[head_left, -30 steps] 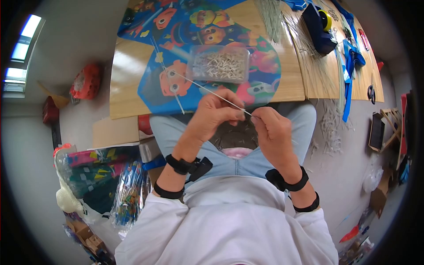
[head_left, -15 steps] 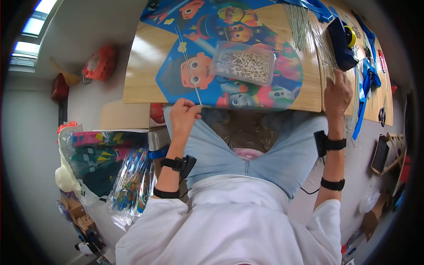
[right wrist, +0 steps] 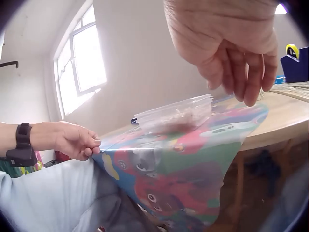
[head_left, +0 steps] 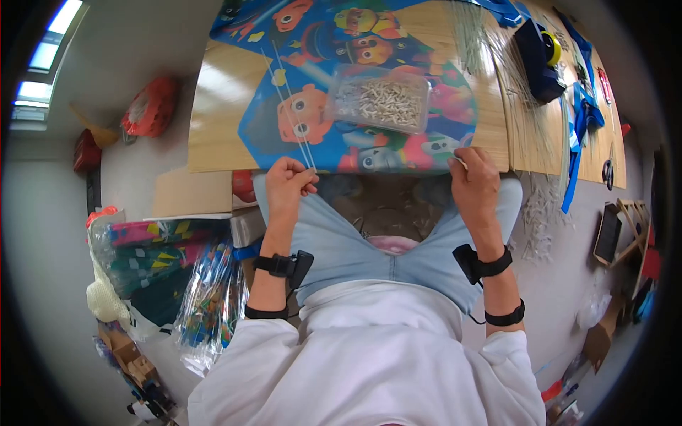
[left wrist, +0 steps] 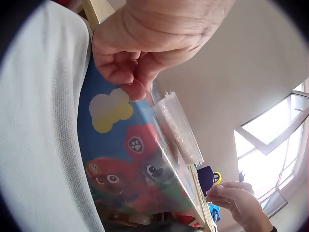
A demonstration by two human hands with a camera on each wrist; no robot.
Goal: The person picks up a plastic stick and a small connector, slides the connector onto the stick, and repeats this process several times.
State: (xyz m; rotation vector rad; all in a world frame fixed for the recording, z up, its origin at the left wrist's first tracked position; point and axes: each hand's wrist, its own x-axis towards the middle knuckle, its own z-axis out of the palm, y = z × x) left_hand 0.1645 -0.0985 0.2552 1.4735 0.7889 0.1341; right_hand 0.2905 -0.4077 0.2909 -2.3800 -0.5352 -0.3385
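Observation:
A bright cartoon kite [head_left: 369, 142] lies on the wooden table [head_left: 213, 135], and its near edge hangs over onto my lap. A clear plastic box [head_left: 380, 99] of small white pieces sits on it. My left hand [head_left: 309, 170] pinches the near ends of two thin white rods [head_left: 288, 106] that run across the kite's left side. My right hand [head_left: 458, 162] hovers at the kite's right near corner with its fingers hanging curled. In the right wrist view those fingers [right wrist: 251, 87] show nothing held. In the left wrist view, thumb and forefinger of my right hand [left wrist: 217, 193] look pressed together.
A heap of thin rods [head_left: 497, 57] lies at the back right, beside a blue tape dispenser [head_left: 536, 53], blue ribbons [head_left: 579, 106] and scissors [head_left: 606, 170]. Bagged kites [head_left: 177, 284] are piled on the floor to my left. A red bag [head_left: 149, 106] lies beyond them.
A second ago both hands held one rod over my lap. My right hand then reached out to the rod heap and has come back to the kite's near edge. My left hand stays at the rod ends.

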